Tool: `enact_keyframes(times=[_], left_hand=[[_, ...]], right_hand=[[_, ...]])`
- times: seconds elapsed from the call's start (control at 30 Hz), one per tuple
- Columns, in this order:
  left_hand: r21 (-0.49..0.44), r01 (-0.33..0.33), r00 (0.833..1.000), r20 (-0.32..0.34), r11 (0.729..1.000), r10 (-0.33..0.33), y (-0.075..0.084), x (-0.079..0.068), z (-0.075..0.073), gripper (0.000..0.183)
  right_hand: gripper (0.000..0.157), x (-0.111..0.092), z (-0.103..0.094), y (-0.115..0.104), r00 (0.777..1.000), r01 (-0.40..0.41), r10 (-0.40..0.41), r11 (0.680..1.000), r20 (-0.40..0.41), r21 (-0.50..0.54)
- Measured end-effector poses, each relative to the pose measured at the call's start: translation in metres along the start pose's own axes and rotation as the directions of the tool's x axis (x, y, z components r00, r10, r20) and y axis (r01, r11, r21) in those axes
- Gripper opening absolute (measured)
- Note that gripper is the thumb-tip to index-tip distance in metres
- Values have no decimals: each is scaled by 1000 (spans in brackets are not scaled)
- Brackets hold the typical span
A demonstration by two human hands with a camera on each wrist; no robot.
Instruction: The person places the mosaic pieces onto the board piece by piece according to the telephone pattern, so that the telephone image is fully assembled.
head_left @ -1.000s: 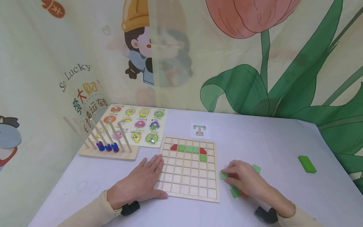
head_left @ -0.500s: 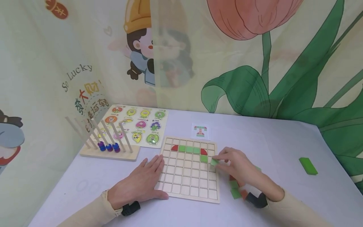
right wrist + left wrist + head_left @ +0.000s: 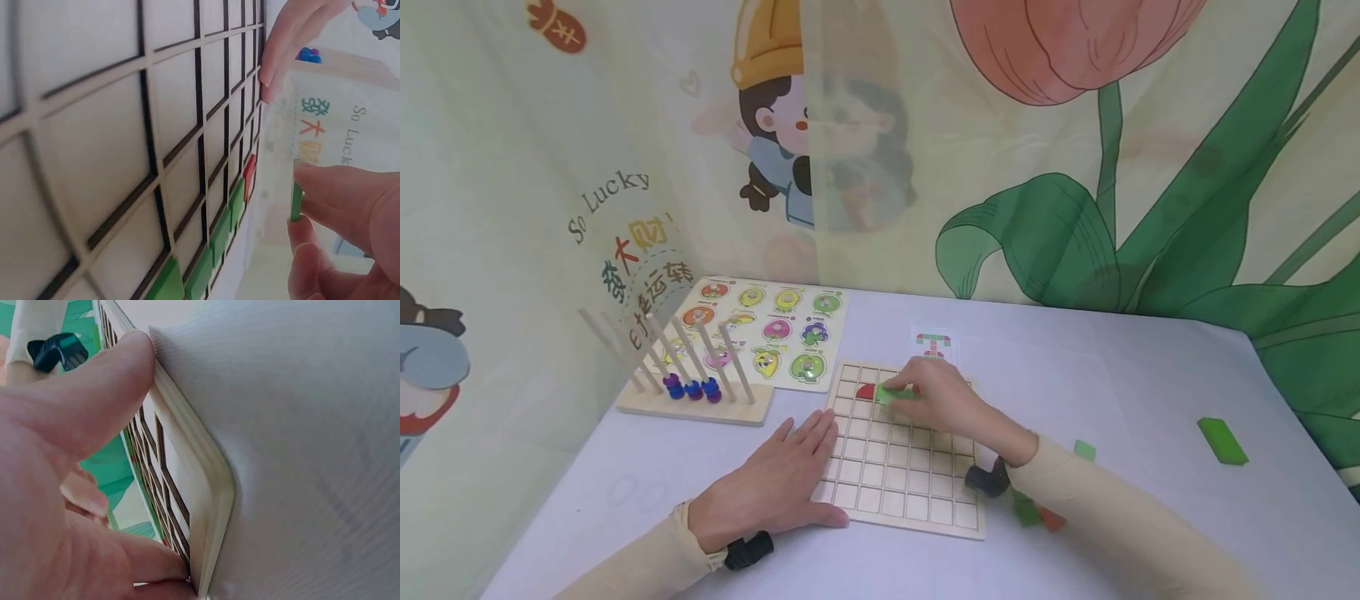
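Note:
A pale wooden grid board (image 3: 880, 475) lies on the table. Against its left edge rests my left hand (image 3: 771, 479), fingers straight and thumb stretched to the near corner. My right hand (image 3: 942, 398) is over the board's upper part and pinches a thin green square tile (image 3: 296, 199) between thumb and fingers. In the right wrist view this tile is held apart from the grid. A row of green tiles (image 3: 220, 236) sits in the grid, with a red quarter-round piece (image 3: 249, 175) at its left end. From the head, my right hand hides most of this row.
A pattern card (image 3: 934, 342) lies behind the board, partly covered by my hand. Loose green and orange pieces (image 3: 1026, 510) lie under my right forearm. A green block (image 3: 1222, 441) is far right. A peg stand (image 3: 692, 408) and a fruit puzzle (image 3: 790, 379) stand left.
My right hand has picked up a green tile from the loose pieces and carried it left and away, over the board's upper row. My left hand keeps its place.

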State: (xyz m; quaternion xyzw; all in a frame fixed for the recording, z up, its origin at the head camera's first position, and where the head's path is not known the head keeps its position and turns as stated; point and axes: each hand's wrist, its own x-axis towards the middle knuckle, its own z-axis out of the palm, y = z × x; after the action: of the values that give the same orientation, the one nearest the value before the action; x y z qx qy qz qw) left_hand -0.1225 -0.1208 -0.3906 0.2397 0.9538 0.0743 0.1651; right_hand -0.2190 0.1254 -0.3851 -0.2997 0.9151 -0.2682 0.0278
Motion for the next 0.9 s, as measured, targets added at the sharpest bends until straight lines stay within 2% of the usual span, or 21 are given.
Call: enact_keyframes(times=[0.27, 0.37, 0.6, 0.9], left_hand=[[5, -1, 1000, -1, 1000, 1, -1, 0, 0, 113], [9, -2, 1000, -5, 1000, 2, -1, 0, 0, 112], [2, -4, 1000, -5, 1000, 4, -1, 0, 1, 112], [1, -1, 1000, -2, 1000, 1, 0, 0, 1, 112]], right_hand=[[27, 20, 18, -7, 996, 60, -60, 998, 72, 1], [26, 25, 23, -10, 995, 52, -52, 999, 83, -4], [28, 30, 30, -16, 992, -33, 37, 999, 117, -35], [26, 31, 32, -17, 991, -77, 79, 997, 109, -23]])
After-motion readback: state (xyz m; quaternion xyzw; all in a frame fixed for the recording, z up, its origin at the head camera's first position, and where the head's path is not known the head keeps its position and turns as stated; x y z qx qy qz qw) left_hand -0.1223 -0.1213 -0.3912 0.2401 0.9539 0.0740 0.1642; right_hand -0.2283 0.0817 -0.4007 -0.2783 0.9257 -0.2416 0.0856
